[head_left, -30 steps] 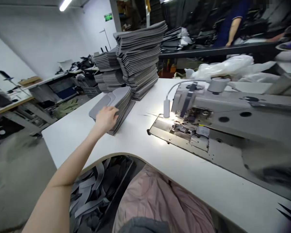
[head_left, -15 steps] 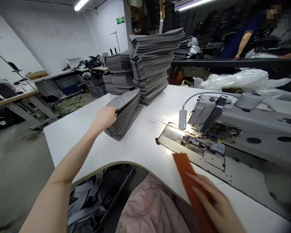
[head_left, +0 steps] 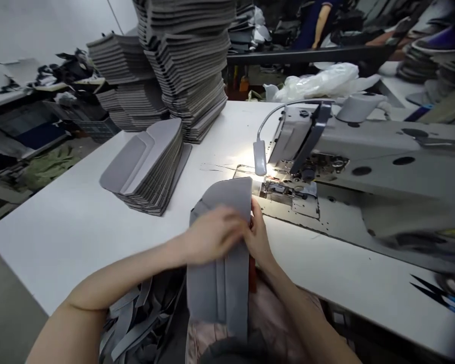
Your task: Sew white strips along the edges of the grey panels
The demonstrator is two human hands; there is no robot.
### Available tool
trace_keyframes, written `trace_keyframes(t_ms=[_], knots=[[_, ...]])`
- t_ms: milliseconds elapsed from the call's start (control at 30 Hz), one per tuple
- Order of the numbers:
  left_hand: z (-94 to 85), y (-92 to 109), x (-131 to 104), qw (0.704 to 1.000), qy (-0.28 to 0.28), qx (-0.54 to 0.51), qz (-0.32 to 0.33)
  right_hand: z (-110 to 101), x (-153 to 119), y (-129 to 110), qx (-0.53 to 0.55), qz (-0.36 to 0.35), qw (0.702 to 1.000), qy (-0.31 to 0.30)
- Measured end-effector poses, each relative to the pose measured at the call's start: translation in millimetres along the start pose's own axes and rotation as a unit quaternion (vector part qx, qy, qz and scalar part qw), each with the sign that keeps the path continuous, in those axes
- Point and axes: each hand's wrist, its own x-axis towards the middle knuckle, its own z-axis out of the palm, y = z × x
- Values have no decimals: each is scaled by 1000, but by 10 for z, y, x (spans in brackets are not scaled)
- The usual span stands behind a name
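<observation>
A grey padded fabric panel with stitched ridges stands over my lap at the table's front edge. My right hand is closed on the panel's right edge, fingers partly behind it. Just below that hand, a rust-orange strip peeks out from behind the panel, mostly hidden. My left hand lies across the panel's front, its fingers curled toward the right edge and smeared by motion. On the white table to the left rests a fanned stack of matching grey panels.
A sewing machine with a lit lamp stands on the right. Tall piles of grey panels rise at the back. Scissors lie at the right edge. Grey offcuts hang below left. Another person's arm shows far behind.
My left hand has come from the stack to the middle, and a grey panel is now before me. My right hand has moved up and left; the orange strip is mostly covered. The view has turned right.
</observation>
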Motion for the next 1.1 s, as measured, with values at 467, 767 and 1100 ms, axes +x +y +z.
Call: trace_keyframes(t_ms=[467,767,1100], knots=[[273,-995,1444,922,50,-361,-132,-407,-235,-61,-232,79,967,-62],[557,-1118,1670,928,31,-324,-181,-445,-191,11,-203,96,973,-53],[631,-1076,1848,911,45,-339,-230,-509,-157,45,-201,92,973,-62]])
